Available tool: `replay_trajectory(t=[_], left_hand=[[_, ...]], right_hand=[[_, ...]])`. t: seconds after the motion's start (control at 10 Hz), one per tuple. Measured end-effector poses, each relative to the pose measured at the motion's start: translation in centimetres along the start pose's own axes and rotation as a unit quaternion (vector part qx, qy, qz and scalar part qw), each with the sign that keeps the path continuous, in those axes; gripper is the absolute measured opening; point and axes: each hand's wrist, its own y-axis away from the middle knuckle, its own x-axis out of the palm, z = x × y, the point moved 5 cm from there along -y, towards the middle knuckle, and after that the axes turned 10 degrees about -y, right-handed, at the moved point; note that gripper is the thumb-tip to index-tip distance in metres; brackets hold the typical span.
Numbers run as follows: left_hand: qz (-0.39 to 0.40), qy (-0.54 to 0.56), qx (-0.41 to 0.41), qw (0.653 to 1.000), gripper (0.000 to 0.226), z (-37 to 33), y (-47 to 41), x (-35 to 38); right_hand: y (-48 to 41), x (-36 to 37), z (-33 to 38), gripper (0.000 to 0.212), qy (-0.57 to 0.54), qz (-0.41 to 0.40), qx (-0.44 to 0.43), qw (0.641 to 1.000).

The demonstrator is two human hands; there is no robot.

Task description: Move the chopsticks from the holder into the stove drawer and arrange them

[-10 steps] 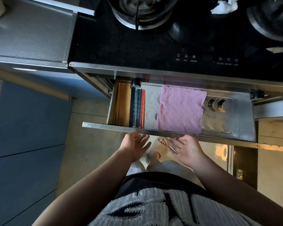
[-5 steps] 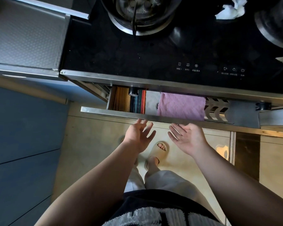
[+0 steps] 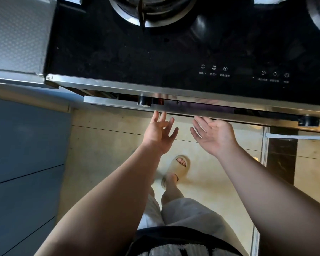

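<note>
**Drawer nearly shut, chopsticks stowed out of sight**

Head view: the stove drawer, which a second ago stood well open with rows of chopsticks at its left end and a pink cloth beside them, is now pushed almost flush under the stove top. Only a narrow slit remains, and the chopsticks cannot be seen through it. This suggests the arranging is finished and only the last push is left.

The left hand is empty, fingers spread, fingertips touching the drawer's front edge. The right hand is empty too, palm up, just below that edge. A black knob sits at the drawer's rim. A gas burner and touch controls lie above. Nothing blocks the closing.
</note>
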Motion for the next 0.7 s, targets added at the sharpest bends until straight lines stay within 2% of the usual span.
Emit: replay_trajectory(t=[0.4,0.6,0.7], left_hand=[[0.014,0.010,0.007,1.000,0.076,-1.2,-2.9,1.4],[0.034,-0.012,-0.006,0.999,0.060,-0.8,-2.4,1.3],[0.031,-0.092,-0.014,0.995,0.045,-0.3,-1.2,1.3]], right_hand=[[-2.4,1.5,1.7,0.058,0.022,0.026,-0.012,0.999],[-1.0,1.0,1.1,0.059,0.072,0.040,-0.011,0.997],[0.1,0.5,0.4,0.051,0.127,0.020,-0.018,0.992]])
